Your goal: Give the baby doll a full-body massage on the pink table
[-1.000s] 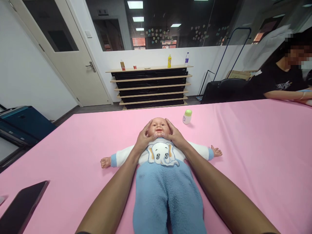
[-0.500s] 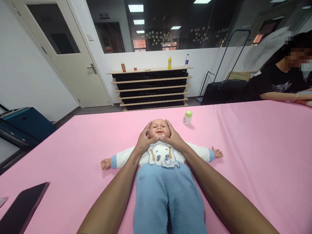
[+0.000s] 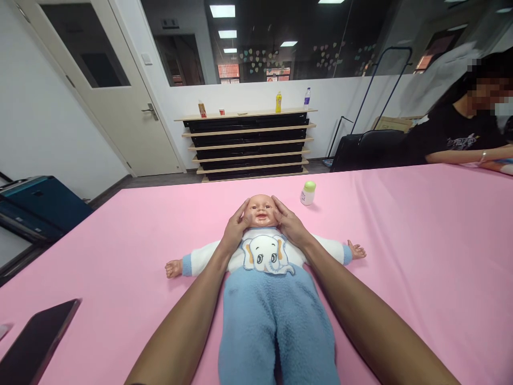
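Note:
A baby doll (image 3: 266, 299) lies on its back with its arms spread to both sides. It wears a white top with an elephant face and fluffy blue trousers. My left hand (image 3: 236, 227) cups one side of the doll's head, thumb on the cheek and fingers along the temple. On the opposite side my right hand (image 3: 291, 224) holds the head the same way. The doll's mouth and chin show between my thumbs; its ears are hidden by my hands. Behind the head, to the right, stands a small white jar with a green lid (image 3: 308, 193).
Pink cloth (image 3: 401, 240) covers the table. A dark phone (image 3: 38, 342) lies at the near left. Beyond the table's far edge is a shelf (image 3: 248, 115) with bottles. A person in a black shirt (image 3: 460, 131) sits at the far right, one arm on the table.
My thumbs have moved apart, from meeting at the doll's chin outward and up to its cheeks. The fingers stay at the sides of the head, and the doll lies as before.

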